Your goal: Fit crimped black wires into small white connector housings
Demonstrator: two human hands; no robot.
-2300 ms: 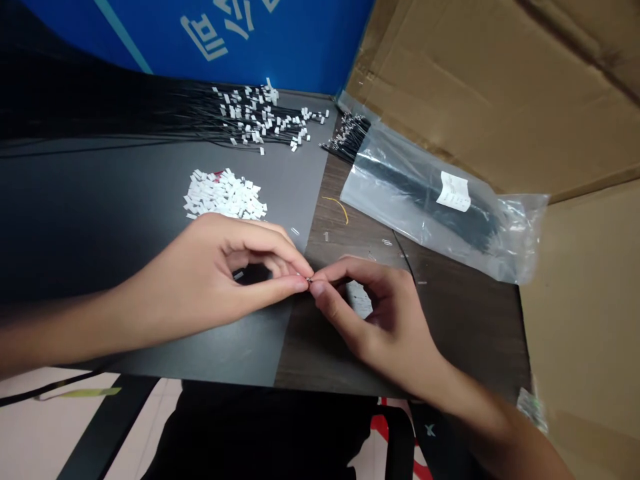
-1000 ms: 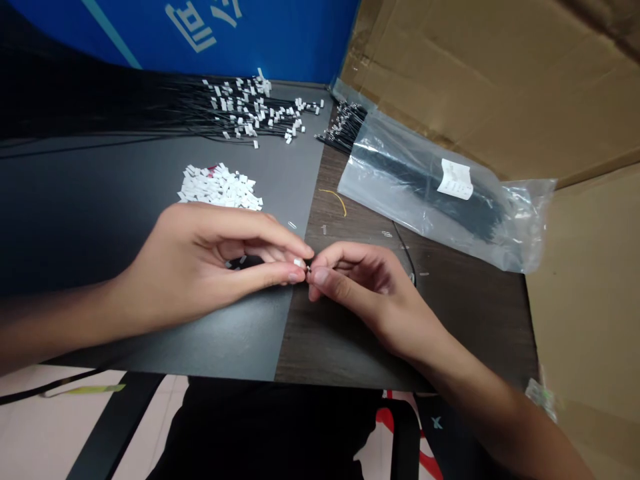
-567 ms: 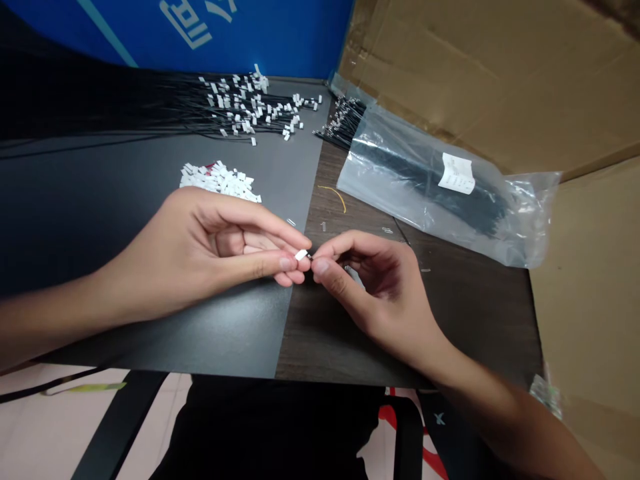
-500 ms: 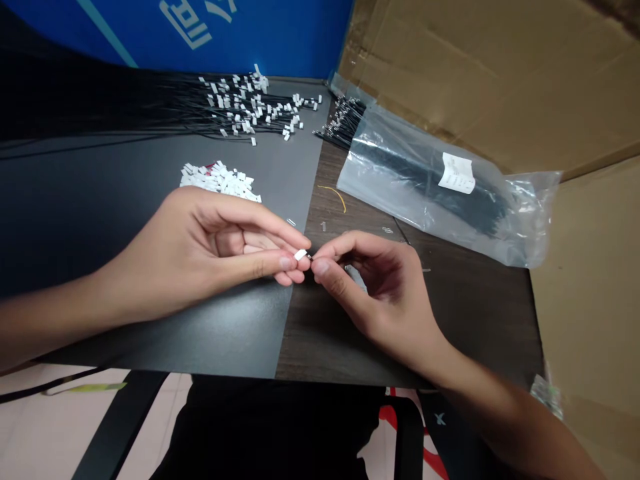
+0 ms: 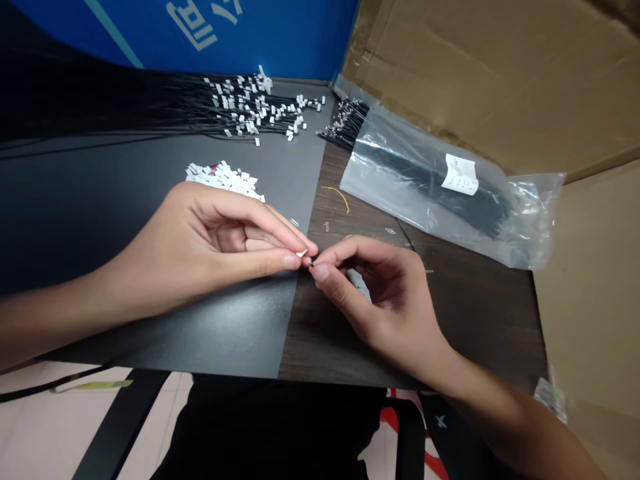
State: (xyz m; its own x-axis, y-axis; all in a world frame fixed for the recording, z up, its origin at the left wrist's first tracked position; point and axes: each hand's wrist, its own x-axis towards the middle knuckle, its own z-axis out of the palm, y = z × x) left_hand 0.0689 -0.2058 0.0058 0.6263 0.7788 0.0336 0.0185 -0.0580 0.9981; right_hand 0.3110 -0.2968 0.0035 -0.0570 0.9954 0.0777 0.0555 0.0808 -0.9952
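Between the thumb and fingertips of my left hand [image 5: 235,233] is a small white connector housing [image 5: 302,253], mostly covered by the fingers. My right hand [image 5: 375,287] pinches a thin black wire [image 5: 311,265], whose metal-tipped end shows just beside the housing. The fingertips of both hands nearly meet over the seam between the grey mat and the dark wood. Whether the wire's tip is inside the housing I cannot tell. Behind my left hand lies a pile of loose white connector housings [image 5: 225,179].
Black wires with white connectors [image 5: 250,110] lie at the back left. A clear plastic bag [image 5: 425,173] of black wires sits at the back right, against cardboard [image 5: 500,80]. A yellow wire scrap [image 5: 337,197] and small clear bits [image 5: 390,231] lie on the wood.
The white housing has turned between my left fingers and shows less of its face. My left fingertips have shifted slightly right, closer to my right hand. The whole view has shifted slightly.
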